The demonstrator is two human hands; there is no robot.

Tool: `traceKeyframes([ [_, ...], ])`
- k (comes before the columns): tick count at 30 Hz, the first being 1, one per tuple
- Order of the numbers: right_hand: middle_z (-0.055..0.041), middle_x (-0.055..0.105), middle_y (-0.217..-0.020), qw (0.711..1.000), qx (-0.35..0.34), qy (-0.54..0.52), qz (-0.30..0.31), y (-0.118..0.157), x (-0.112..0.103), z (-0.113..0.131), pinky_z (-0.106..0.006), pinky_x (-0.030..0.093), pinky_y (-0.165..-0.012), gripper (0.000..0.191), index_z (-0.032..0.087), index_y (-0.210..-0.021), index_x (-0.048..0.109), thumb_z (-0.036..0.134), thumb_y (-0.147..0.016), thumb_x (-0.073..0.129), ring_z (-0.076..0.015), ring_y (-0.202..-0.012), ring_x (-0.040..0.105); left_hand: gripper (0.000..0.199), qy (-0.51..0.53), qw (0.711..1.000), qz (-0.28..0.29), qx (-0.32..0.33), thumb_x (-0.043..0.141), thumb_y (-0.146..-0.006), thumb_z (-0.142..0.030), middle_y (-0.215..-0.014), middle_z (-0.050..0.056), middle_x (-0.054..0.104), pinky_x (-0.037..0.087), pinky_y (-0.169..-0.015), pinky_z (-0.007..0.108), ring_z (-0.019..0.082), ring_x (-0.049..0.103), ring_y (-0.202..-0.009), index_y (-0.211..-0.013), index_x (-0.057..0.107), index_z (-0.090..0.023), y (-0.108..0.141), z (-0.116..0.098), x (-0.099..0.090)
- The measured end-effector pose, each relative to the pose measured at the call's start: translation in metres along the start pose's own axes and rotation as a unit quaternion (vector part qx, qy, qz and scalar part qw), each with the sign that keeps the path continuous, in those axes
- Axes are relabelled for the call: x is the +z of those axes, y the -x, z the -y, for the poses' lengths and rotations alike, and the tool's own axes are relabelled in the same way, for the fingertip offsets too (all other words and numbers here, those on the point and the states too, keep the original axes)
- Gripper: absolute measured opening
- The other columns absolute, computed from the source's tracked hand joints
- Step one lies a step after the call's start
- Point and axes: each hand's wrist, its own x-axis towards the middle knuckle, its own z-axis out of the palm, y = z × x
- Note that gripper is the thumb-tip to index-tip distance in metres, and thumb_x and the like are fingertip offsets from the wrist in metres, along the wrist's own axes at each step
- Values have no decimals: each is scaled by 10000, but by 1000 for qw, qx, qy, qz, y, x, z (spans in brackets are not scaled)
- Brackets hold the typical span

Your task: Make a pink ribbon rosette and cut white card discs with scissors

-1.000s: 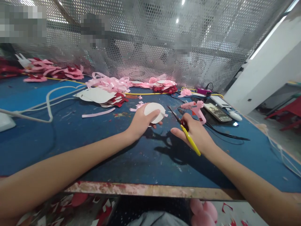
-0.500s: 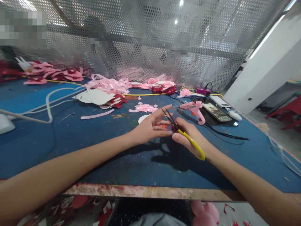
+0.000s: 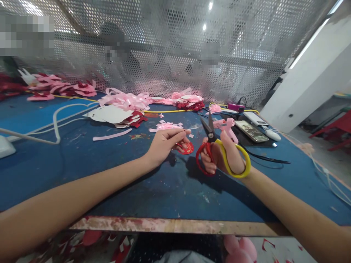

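Observation:
My left hand [image 3: 167, 144] is closed, thumb and forefinger together, with a small rounded red paper piece [image 3: 188, 149] bearing gold marks in its curled fingers. My right hand [image 3: 219, 155] holds scissors [image 3: 210, 136] with one red and one yellow handle loop. Their dark blades point up and away, parted in a narrow V, apart from the red piece. Just beyond my left hand lies a pile of short pink ribbon bits [image 3: 168, 125]. A pink glue gun [image 3: 229, 128] rests behind the scissors, partly hidden by them.
White card shapes [image 3: 109, 114] and a heap of pink ribbon [image 3: 126, 98] lie at the back left, near a pink strip [image 3: 112, 134]. A phone [image 3: 251, 130] and black cable [image 3: 263, 158] are at right. A perforated metal screen [image 3: 170, 47] stands behind the table.
My right hand has moved slightly right and turned the scissors, so both loops show and the blades point upward. My left hand has drawn back, its spread fingers now curled round the red piece.

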Motion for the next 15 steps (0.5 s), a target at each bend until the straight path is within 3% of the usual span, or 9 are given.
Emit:
traceKeyframes([
  [2,33,371,-539,997,-16,10,-69,-3,-6,3,-283,363,-411,609,238,-595,366,772,-770,130,-114,-393,333,277,-8,1000,-7,7,662,-740,-338,-709,36,675,532,-549,199,90,596,-548,-911,698,-124,4,1,3],
  [4,37,347,-499,992,-27,23,-119,-5,-12,6,-285,361,-406,631,240,-567,348,800,-745,117,-116,-388,321,245,-33,999,23,11,651,-755,-311,-687,30,668,538,-553,204,97,609,-552,-911,707,-131,13,0,10],
  [7,43,324,-453,989,-39,-2,-145,-7,-19,10,-274,340,-386,639,236,-534,344,822,-720,173,-108,-370,305,209,-88,984,150,27,611,-798,-279,-729,48,680,538,-554,207,102,624,-549,-929,722,-160,34,-2,27],
  [11,35,373,-447,989,-51,-50,-128,-7,-21,12,-249,328,-385,600,211,-506,393,761,-739,343,-92,-362,348,263,-146,916,348,138,532,-857,-257,-758,92,713,529,-646,195,120,646,-622,-1019,711,-154,56,5,58],
  [14,35,406,-447,987,-61,-69,-129,-9,-22,10,-235,326,-378,560,196,-501,418,700,-745,433,-83,-355,364,291,-174,864,427,201,514,-863,-285,-881,95,726,511,-701,159,138,671,-766,-1022,706,-135,61,22,91],
  [15,35,411,-438,987,-60,-71,-127,-9,-23,9,-233,329,-376,552,194,-501,421,687,-749,439,-84,-351,370,290,-199,835,462,224,492,-871,-269,-879,75,727,503,-715,145,132,670,-792,-1022,702,-137,61,29,104],
])
